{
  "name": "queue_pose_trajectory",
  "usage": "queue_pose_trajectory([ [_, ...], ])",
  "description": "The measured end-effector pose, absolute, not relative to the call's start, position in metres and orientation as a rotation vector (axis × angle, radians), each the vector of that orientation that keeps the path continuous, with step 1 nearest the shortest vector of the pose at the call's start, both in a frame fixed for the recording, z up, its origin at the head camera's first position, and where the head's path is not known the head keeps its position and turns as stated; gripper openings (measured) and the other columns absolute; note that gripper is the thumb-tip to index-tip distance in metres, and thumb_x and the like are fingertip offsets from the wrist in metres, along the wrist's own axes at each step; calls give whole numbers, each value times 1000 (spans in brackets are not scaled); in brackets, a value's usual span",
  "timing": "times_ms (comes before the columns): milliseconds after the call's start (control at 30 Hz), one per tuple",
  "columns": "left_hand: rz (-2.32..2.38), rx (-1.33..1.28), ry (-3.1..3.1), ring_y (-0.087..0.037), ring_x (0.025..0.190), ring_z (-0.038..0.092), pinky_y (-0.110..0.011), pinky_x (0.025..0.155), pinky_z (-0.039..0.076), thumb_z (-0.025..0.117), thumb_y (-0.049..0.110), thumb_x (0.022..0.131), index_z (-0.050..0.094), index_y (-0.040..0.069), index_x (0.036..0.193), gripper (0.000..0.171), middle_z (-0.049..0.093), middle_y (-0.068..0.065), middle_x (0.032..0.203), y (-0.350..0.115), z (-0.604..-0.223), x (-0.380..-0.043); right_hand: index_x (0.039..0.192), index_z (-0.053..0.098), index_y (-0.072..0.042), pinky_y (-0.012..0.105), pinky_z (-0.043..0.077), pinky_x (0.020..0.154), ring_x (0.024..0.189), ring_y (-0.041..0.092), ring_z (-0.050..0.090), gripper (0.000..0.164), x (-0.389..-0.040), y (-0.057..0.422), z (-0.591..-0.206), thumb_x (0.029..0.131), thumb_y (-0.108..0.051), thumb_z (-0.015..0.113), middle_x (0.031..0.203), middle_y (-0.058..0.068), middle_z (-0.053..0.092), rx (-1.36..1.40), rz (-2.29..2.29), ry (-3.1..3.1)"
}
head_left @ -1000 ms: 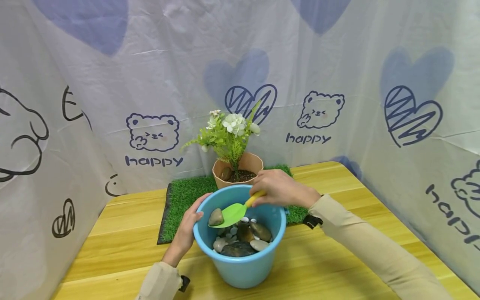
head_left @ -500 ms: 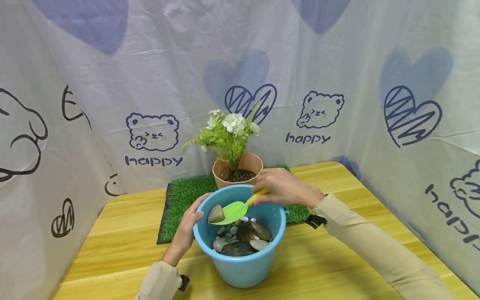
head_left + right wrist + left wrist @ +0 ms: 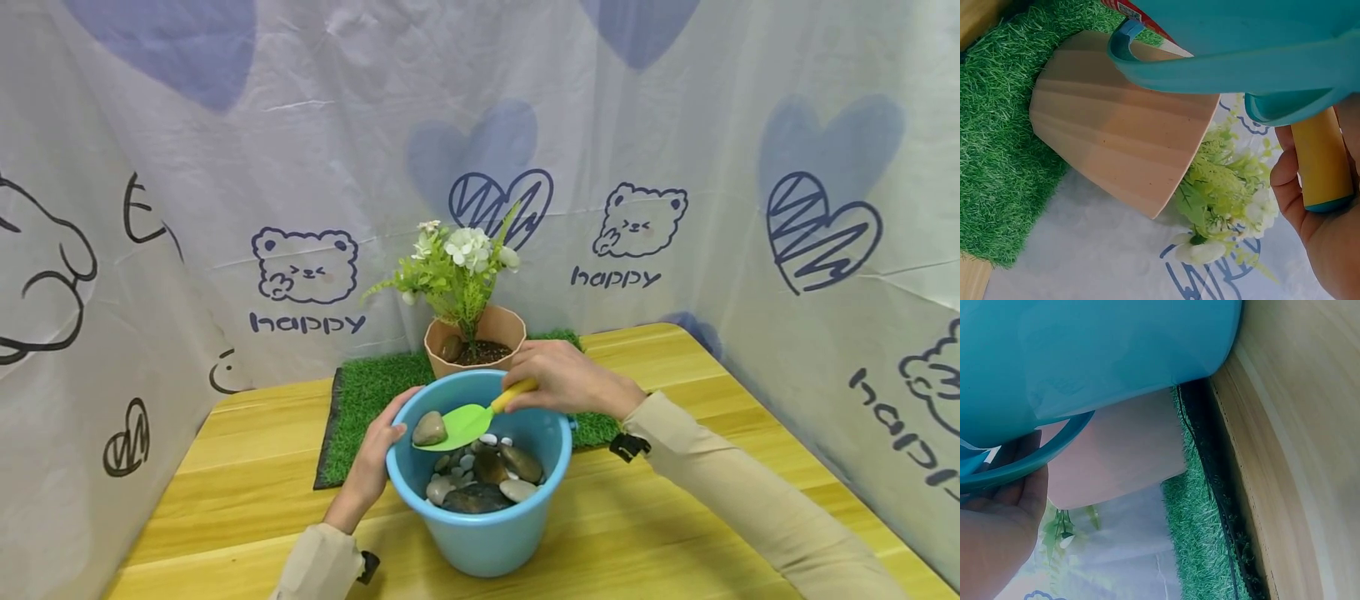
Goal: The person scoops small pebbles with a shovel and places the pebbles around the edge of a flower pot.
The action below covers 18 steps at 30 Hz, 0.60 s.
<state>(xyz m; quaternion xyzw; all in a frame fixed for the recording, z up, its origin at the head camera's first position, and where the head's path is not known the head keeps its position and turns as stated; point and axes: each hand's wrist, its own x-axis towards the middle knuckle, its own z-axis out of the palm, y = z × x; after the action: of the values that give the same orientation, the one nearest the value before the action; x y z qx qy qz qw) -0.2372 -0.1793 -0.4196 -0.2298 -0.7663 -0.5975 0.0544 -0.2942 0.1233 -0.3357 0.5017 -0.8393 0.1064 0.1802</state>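
My left hand [image 3: 372, 450] holds the left side of the blue bucket [image 3: 487, 542] at its rim. In the left wrist view its fingers [image 3: 1034, 487] lie behind the bucket's handle [image 3: 1054, 447]. My right hand [image 3: 570, 381] grips the yellow handle of a small green trowel [image 3: 467, 425] over the bucket's far right side. A greyish-brown stone [image 3: 429, 428] sits on the trowel's tip, inside the bucket near the left wall. Below lie several dark, brown and pale stones [image 3: 477, 498]. The right wrist view shows the trowel's yellow grip [image 3: 1322, 165] in the hand.
Right behind the bucket stands a peach flowerpot [image 3: 498, 329] with white flowers [image 3: 470, 248], soil and a brown stone [image 3: 451, 347]. It rests on a green turf mat [image 3: 352, 417] on the wooden table [image 3: 225, 500]. A printed curtain [image 3: 480, 83] encloses the table's back and sides.
The trowel and its stone rise slightly, then shift a little to the left. My left hand and the bucket stay where they were.
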Motion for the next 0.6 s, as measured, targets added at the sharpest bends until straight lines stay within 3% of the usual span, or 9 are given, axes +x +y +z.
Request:
queue_pose_trajectory([
  [233,-1828,-685,-2325,-41,129,48,-53,94,47,31,20,93,40,11,149,58,45,-18,148,-179,-420,-237,96,78,-24,21,45,65,79,6,55,26,-296,122,-334,80,-44,76,88,-13,71,1407,308,-2364],
  [600,-1835,-672,-2317,-40,129,48,-49,94,47,32,19,93,43,13,148,57,46,-18,147,-178,-419,-236,98,79,-23,20,37,60,72,6,45,26,-298,121,-332,80,-41,76,90,-13,70,1401,309,-2355],
])
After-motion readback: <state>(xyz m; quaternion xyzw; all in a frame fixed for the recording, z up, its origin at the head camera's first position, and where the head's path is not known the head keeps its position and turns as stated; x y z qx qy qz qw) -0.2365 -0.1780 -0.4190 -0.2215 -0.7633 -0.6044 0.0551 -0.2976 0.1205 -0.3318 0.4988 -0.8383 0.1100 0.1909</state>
